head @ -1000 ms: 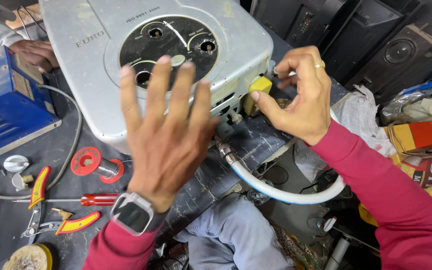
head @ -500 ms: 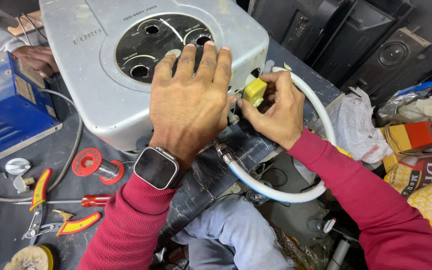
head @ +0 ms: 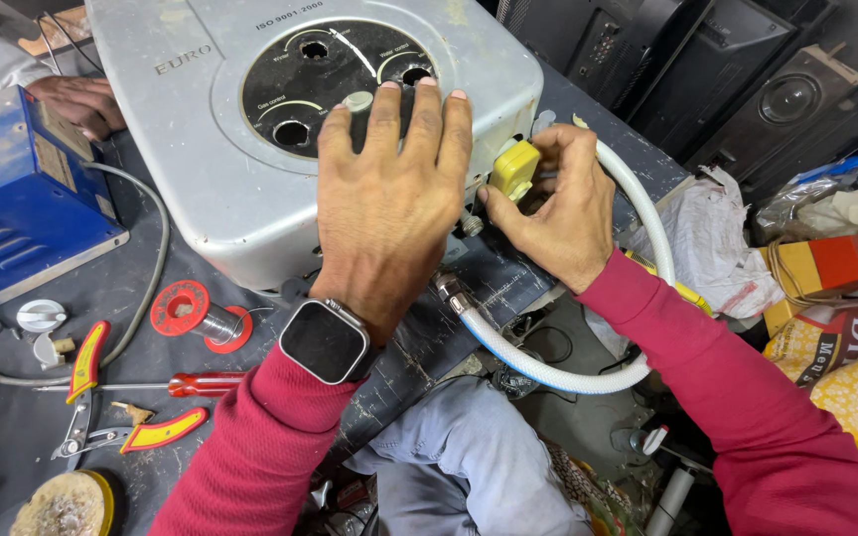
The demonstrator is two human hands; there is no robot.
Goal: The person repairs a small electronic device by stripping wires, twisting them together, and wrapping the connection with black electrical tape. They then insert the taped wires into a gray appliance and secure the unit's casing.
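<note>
Head view: yellow valve (head: 514,169) between right hand (head: 558,213) fingers (head: 497,206).

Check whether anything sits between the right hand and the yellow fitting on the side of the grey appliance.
Nothing visible does. The right hand already has its fingers on the yellow fitting at the appliance edge. The white hose loops behind and around that hand, not between. The left hand lies flat on the casing beside it.

My left hand (head: 389,213) rests on the heater's (head: 240,179) matt grey metal; my right hand (head: 553,213) touches a glossy yellow plastic fitting (head: 514,169) beside the smooth white hose (head: 558,372).
</note>
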